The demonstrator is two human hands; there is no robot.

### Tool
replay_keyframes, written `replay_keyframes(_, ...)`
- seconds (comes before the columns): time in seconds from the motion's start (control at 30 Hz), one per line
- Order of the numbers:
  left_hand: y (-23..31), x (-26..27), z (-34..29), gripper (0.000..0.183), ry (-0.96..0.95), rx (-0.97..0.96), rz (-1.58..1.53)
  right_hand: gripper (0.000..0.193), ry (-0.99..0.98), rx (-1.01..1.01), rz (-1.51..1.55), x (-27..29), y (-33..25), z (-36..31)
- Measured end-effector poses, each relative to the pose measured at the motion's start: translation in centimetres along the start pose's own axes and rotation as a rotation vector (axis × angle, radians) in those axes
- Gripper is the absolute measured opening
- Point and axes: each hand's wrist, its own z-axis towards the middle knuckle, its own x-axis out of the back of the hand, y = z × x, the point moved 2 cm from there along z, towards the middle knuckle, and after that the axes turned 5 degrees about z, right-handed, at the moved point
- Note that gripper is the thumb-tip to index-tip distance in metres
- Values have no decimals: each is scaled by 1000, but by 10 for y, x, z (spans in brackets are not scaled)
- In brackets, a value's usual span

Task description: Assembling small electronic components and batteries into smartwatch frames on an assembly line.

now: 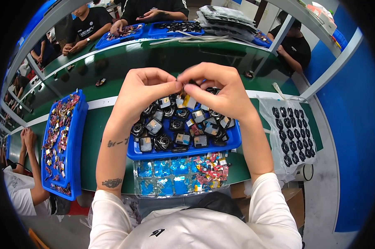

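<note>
The left hand (142, 89) and right hand (221, 86), fingertips together, pinch a blurred small part (182, 91) over the blue tray (183, 154); partway, I'd guess, many watch cases (154, 126) to go, circuit pieces (212, 167) heaped nearer

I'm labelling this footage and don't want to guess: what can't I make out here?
Head view: whatever is between the fingertips of the left hand and right hand; fingers cover it, with some blur.
Head view: most of the far side of the blue tray of watch cases, behind both hands.
Head view: details of the small parts in the left-side tray, too small.
</note>
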Motion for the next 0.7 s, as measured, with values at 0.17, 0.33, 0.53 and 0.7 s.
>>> replay_keyframes(0.17, 3, -9, -2, 14, -276, 102, 100, 14, -234, -8, -13, 18, -4, -4)
replay_keyframes(0.33, -1, -13, -4, 18, -302, 72, 156, 11, -344, -165, 0, 27, -7, -9)
replay_keyframes(0.53, 8, -5, -3, 24, -54, -145, 182, 22, 21, -363, -75, 87, 45, -18)
replay_keyframes(0.7, 13, -5, -3, 22, 9, -159, 148, 30, 426, -631, -593, 202, 131, -63)
